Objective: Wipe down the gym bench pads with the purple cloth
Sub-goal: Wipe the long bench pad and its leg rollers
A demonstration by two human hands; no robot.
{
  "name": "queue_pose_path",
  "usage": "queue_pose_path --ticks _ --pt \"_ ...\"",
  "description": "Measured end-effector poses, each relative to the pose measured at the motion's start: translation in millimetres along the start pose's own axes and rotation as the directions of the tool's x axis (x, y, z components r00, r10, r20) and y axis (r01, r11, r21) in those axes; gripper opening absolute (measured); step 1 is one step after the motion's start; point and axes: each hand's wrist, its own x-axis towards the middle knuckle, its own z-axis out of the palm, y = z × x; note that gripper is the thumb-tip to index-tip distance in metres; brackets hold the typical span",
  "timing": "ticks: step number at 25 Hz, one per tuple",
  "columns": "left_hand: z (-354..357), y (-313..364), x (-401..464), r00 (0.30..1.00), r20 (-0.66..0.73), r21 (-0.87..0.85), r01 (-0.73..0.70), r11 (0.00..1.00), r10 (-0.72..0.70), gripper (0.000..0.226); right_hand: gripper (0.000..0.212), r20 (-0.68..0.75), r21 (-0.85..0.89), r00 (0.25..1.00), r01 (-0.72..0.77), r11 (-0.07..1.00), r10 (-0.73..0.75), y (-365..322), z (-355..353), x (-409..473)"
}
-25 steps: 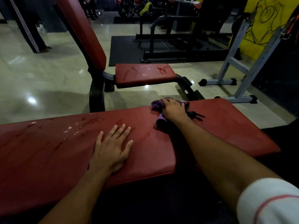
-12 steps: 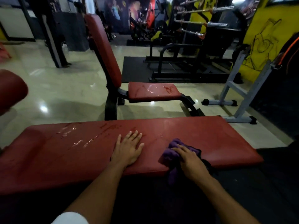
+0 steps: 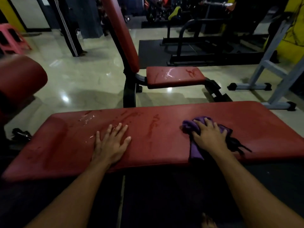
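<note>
Pressing purple cloth point(image 3: 191, 127) (no legible writing)

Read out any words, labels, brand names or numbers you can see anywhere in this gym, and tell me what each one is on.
None can be read.
Yellow wall: a black line drawing, no letters.
Posters at the back: too dark and blurred to read.
Red bench pad and purple cloth: no label or brand shows.

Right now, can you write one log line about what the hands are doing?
left hand: flat on bench pad | right hand: pressing purple cloth on pad | wet streaks left of cloth
</note>
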Motion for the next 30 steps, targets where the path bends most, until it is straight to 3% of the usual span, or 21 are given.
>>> queue_pose_path --ticks 3,5,7,9,11,13,16,20,22,24,28,30 --pt "2.4 0.1 -2.5 0.999 -0.051 -0.025 -0.003 1.000 0.001 0.078 0.049 -0.098 0.015 0.993 0.071 0.997 -0.069 -38.9 0.1 13.9" --pt "1.6 -0.5 -4.0 0.998 -0.056 -0.041 0.001 0.999 -0.003 0.076 0.062 -0.081 0.054 0.970 0.236 0.970 -0.231 -90.2 12.3 -0.4" --pt "1.0 0.4 -4.0 0.998 -0.064 -0.054 0.000 0.999 -0.004 0.072 0.060 -0.063 0.025 0.908 0.416 0.909 -0.414 -135.9 32.0 -34.7" --pt "-0.2 0.4 -4.3 0.998 -0.069 -0.057 0.002 0.998 -0.006 0.070 0.053 -0.044 0.042 0.845 0.535 0.844 -0.533 -144.1 36.3 -71.9" --pt "-0.4 -1.1 -4.3 0.998 -0.070 -0.047 -0.003 0.999 0.000 0.064 0.050 -0.054 0.046 0.799 0.601 0.798 -0.599 -110.7 33.6 -94.5" --pt "1.4 -0.6 -4.3 0.997 -0.078 -0.044 -0.003 0.999 0.000 0.059 0.053 -0.090 0.045 0.810 0.585 0.810 -0.580 -62.4 28.5 -100.3" --pt "2.9 0.7 -2.2 0.997 -0.077 -0.034 -0.007 0.999 0.004 0.060 0.049 -0.141 0.024 0.888 0.445 0.895 -0.437 -17.6 12.1 -73.6" --pt "7.2 -0.8 1.7 0.994 -0.105 -0.024 -0.018 1.000 0.016 0.061 0.041 -0.135 0.085 0.965 0.239 0.967 -0.227 -67.1 5.3 -1.9" --pt "7.0 -0.6 1.3 0.994 -0.105 -0.037 -0.023 0.999 0.019 0.061 0.043 -0.121 0.097 0.935 0.345 0.934 -0.333 -115.9 20.2 0.7" --pt "4.8 -1.2 -1.4 0.993 -0.117 -0.039 -0.022 0.999 0.018 0.059 0.047 -0.076 0.097 0.838 0.545 0.833 -0.540 -150.7 34.8 -28.4" --pt "3.5 -0.2 -5.3 0.993 -0.116 -0.068 -0.036 0.997 0.028 0.059 0.046 -0.011 0.188 0.654 0.744 0.641 -0.756 -124.7 7.8 -83.4" --pt "4.3 -1.3 -3.1 0.992 -0.123 -0.062 -0.046 0.997 0.038 0.059 0.047 -0.028 0.206 0.700 0.702 0.681 -0.713 -90.1 -17.4 -71.8"
